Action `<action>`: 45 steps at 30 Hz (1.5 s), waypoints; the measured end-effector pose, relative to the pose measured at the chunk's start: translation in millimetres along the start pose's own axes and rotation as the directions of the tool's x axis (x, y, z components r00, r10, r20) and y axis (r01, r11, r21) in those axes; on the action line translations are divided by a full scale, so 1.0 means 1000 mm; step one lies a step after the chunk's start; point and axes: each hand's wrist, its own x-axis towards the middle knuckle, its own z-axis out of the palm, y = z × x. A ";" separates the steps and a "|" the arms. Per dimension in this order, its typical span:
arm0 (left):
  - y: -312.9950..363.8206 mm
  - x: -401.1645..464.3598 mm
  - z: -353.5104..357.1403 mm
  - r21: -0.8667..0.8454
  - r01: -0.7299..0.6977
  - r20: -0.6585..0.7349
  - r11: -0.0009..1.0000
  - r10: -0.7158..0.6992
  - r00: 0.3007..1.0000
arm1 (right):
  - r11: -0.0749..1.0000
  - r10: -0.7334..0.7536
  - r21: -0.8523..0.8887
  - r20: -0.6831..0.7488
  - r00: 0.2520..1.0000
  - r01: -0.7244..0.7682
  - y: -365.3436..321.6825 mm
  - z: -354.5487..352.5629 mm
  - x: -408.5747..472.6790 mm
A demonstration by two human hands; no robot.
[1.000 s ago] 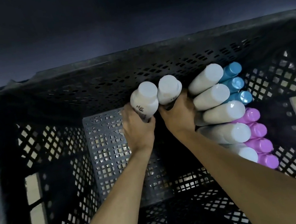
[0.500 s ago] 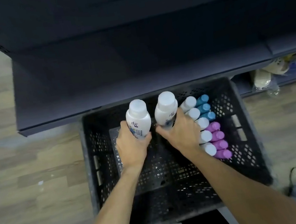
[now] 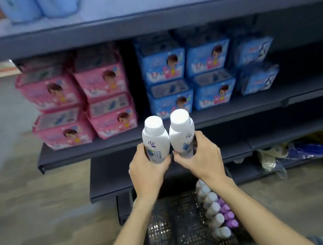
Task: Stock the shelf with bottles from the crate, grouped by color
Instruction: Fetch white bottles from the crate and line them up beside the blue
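The left hand (image 3: 146, 172) is gripping one white bottle (image 3: 155, 139) and the right hand (image 3: 201, 161) is gripping a second white bottle (image 3: 181, 133), each grip wrapped round the lower body, with both bottles upright and touching side by side. A second ago both hands were down inside the crate (image 3: 174, 234), closing on these two bottles among the others; half a second ago they were lifting them just above the rim. Now the bottles are clear of the crate and raised in front of the shelf (image 3: 238, 108), level with the board that is carrying pink packs (image 3: 80, 97) and blue packs (image 3: 189, 77). The view has swung up from the crate to the shelving as well.

For the task, this likely means the pick is done and the placing step is starting. The bare stretch of board to the right of the blue packs, or the bare lower shelf (image 3: 274, 134) just behind the hands, looks like a candidate spot, though which one is meant I cannot tell.

In the crate, a row of white bottles (image 3: 213, 209) and purple-capped bottles (image 3: 228, 215) is still lying against the right wall, so several trips seem to be remaining. Keeping the two whites together should be starting the white group.
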 end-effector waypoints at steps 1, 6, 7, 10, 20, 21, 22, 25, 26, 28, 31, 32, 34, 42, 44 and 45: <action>0.017 0.001 -0.011 -0.021 -0.032 -0.030 0.999 0.031 0.999 | 0.999 -0.032 0.011 -0.023 0.999 0.032 -0.014 -0.013 0.005; 0.082 0.017 -0.060 -0.049 -0.178 -0.154 0.983 0.168 0.974 | 0.985 -0.168 0.004 -0.152 0.974 0.171 -0.082 -0.074 0.037; 0.094 0.022 -0.070 -0.044 -0.209 -0.169 0.977 0.199 0.965 | 0.980 -0.200 -0.012 -0.169 0.965 0.201 -0.095 -0.086 0.045; 0.137 0.038 -0.102 -0.013 -0.299 -0.236 0.954 0.288 0.928 | 0.960 -0.279 -0.050 -0.227 0.933 0.275 -0.134 -0.120 0.064; 0.252 0.108 -0.179 0.026 -0.399 -0.381 0.916 0.379 0.843 | 0.925 -0.378 -0.076 -0.313 0.871 0.373 -0.249 -0.195 0.134; 0.256 0.119 -0.178 0.021 -0.384 -0.377 0.923 0.363 0.852 | 0.930 -0.366 -0.077 -0.299 0.882 0.360 -0.254 -0.195 0.144; 0.259 0.128 -0.176 0.027 -0.368 -0.368 0.929 0.352 0.861 | 0.935 -0.353 -0.078 -0.287 0.891 0.346 -0.258 -0.193 0.154; 0.264 0.151 -0.166 0.071 -0.320 -0.340 0.945 0.324 0.883 | 0.958 -0.285 -0.068 -0.256 0.923 0.277 -0.259 -0.184 0.182; 0.266 0.156 -0.162 0.083 -0.313 -0.337 0.946 0.322 0.885 | 0.966 -0.258 -0.062 -0.248 0.934 0.251 -0.258 -0.180 0.190; 0.270 0.169 -0.156 0.106 -0.299 -0.340 0.948 0.317 0.885 | 0.974 -0.226 -0.056 -0.235 0.945 0.219 -0.258 -0.172 0.206; 0.275 0.190 -0.148 0.149 -0.276 -0.345 0.949 0.312 0.885 | 0.979 -0.202 -0.058 -0.218 0.955 0.194 -0.261 -0.161 0.225; 0.276 0.197 -0.145 0.163 -0.266 -0.350 0.950 0.308 0.885 | 0.981 -0.193 -0.057 -0.213 0.958 0.185 -0.262 -0.157 0.232; 0.278 0.211 -0.138 0.178 -0.238 -0.366 0.955 0.289 0.884 | 0.984 -0.177 -0.055 -0.205 0.963 0.169 -0.263 -0.151 0.245; 0.282 0.262 -0.113 0.267 -0.129 -0.381 0.955 0.228 0.896 | 0.991 -0.126 -0.062 -0.160 0.979 0.117 -0.273 -0.124 0.300; 0.281 0.275 -0.107 0.272 -0.111 -0.384 0.956 0.213 0.898 | 0.992 -0.121 -0.057 -0.142 0.982 0.114 -0.277 -0.118 0.313; 0.282 0.281 -0.106 0.267 -0.104 -0.383 0.958 0.204 0.901 | 0.992 -0.120 -0.055 -0.131 0.984 0.114 -0.279 -0.114 0.319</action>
